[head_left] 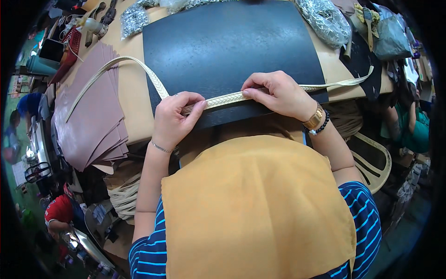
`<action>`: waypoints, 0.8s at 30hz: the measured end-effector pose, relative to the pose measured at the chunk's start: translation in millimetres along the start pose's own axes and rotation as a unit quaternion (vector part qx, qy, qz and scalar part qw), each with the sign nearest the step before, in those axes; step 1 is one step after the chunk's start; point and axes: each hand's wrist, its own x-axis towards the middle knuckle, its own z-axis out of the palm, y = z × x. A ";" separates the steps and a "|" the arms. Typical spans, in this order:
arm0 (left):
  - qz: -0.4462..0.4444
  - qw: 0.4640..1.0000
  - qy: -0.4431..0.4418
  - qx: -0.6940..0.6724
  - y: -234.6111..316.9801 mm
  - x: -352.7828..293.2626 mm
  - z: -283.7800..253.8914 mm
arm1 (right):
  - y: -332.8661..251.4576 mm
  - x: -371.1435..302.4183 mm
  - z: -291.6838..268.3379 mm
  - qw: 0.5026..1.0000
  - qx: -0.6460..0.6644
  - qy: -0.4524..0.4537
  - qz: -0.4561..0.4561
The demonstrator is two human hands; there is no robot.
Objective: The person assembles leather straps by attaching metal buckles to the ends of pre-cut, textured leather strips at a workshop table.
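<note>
A long cream braided strap (226, 99) runs across the near edge of a black mat (237, 46). My left hand (175, 114) pinches it between thumb and fingers, left of the middle. My right hand (277, 93) grips it farther right, thumb and fingertips closed on it. Between my hands the strap is straight, its herringbone weave facing up. Its left part arches away and comes down over a stack of mauve sheets; the right part sticks out past my right wrist, its tip curling up.
Fanned mauve sheets (88, 102) lie at the left of the tan table (134, 88). Clear plastic bags of shiny bits (325, 21) sit along the back. A brush (368, 28) and a grey bag (392, 39) stand at far right. Bundled cream strips (124, 197) hang below the table.
</note>
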 end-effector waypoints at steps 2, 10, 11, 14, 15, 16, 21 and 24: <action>0.007 1.000 0.001 0.006 0.4 0.2 -0.3 | -0.6 0.1 -0.6 1.000 -0.006 -0.004 -0.001; 0.050 0.995 0.004 0.087 6.9 -4.4 -7.1 | -18.2 -3.6 -6.7 0.999 -0.009 -0.021 0.047; 0.069 0.993 0.006 0.096 5.7 -4.5 -6.8 | -17.5 -5.0 -5.9 1.000 -0.005 -0.011 0.022; 0.095 0.989 0.026 0.114 4.3 -6.3 -7.3 | -12.7 -7.8 -3.6 0.999 0.025 0.011 -0.026; 0.098 0.987 0.029 0.124 3.2 -7.0 -7.3 | -11.3 -8.0 -4.0 0.999 0.045 0.013 -0.024; 0.101 0.985 0.032 0.135 1.7 -8.0 -7.0 | -10.0 -7.9 -4.0 0.998 0.065 0.015 -0.022; 0.083 0.984 0.033 0.157 2.6 -11.2 -3.3 | -3.2 -8.4 1.0 0.999 0.036 0.035 -0.019; 0.081 0.983 0.032 0.163 3.0 -11.4 -3.5 | -6.5 -6.9 -0.7 0.999 0.015 0.032 -0.019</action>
